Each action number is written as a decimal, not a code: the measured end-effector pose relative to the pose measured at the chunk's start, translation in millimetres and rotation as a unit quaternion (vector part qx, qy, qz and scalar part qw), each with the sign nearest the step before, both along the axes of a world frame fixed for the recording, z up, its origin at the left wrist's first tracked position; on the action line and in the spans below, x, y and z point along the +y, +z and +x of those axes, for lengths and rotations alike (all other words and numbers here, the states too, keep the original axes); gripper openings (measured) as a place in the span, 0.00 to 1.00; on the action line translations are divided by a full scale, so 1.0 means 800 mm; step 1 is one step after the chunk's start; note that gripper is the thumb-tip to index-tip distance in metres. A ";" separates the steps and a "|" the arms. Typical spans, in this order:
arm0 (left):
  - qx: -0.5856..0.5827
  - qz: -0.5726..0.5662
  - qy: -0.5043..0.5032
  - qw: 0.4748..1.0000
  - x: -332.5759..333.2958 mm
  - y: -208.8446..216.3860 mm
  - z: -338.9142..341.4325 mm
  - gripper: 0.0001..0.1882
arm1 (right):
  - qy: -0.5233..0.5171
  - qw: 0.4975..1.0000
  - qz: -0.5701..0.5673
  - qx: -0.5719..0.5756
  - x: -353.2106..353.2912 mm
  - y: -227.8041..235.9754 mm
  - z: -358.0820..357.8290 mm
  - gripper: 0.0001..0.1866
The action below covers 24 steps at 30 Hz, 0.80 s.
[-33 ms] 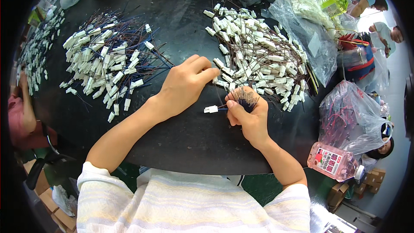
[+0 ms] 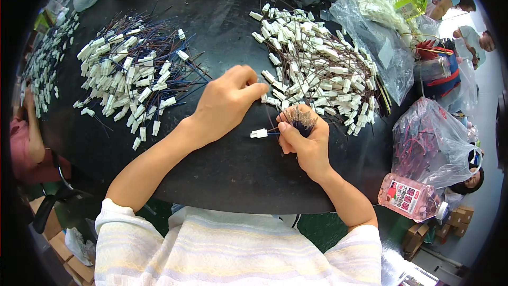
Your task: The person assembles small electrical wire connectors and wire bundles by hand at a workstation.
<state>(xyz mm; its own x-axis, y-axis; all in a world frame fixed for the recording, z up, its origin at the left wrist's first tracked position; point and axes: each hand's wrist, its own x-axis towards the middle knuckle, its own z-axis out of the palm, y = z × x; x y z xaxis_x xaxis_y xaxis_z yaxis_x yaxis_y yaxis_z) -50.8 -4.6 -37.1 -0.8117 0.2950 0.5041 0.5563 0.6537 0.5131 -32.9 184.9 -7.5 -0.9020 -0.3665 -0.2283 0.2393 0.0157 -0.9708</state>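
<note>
My right hand (image 2: pixel 308 145) is closed round a bundle of thin dark wires (image 2: pixel 300 118) with bare metal ends fanning upward. From its fingers a white plug connector (image 2: pixel 259 134) sticks out to the left on a blue wire, above the table. My left hand (image 2: pixel 227 98) is pinched at the near left edge of the right-hand pile. At its fingertips is a white connector (image 2: pixel 265 97), partly hidden, with a thin wire running down toward my right hand. Close by lies the right pile of white connectors (image 2: pixel 323 63) on brown wires.
Left on the dark table (image 2: pixel 211 180) lies another pile of wired connectors (image 2: pixel 119 69). Plastic bags (image 2: pixel 434 143) and a pink drink bottle (image 2: pixel 410 197) stand along the right edge. More connectors (image 2: pixel 47 69) lie far left near another person's arm (image 2: pixel 34 132). Other people are at the upper right.
My left hand has shifted very slightly at the knuckles. The bundle and the connector below have stayed in place.
</note>
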 end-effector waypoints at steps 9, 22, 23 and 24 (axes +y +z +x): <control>-0.237 0.184 -0.026 0.954 -0.014 0.025 0.020 0.09 | -0.007 0.999 0.034 0.033 0.003 -0.002 0.000 0.04; -0.404 0.359 -0.058 0.839 -0.019 0.028 0.021 0.06 | 0.013 0.994 0.078 0.071 0.007 -0.001 0.000 0.03; -0.409 0.362 -0.059 0.835 -0.019 0.028 0.021 0.06 | 0.013 0.994 0.078 0.071 0.007 -0.001 0.000 0.03; -0.410 0.362 -0.059 0.835 -0.019 0.028 0.022 0.06 | 0.014 0.995 0.074 0.072 0.006 -0.002 0.000 0.03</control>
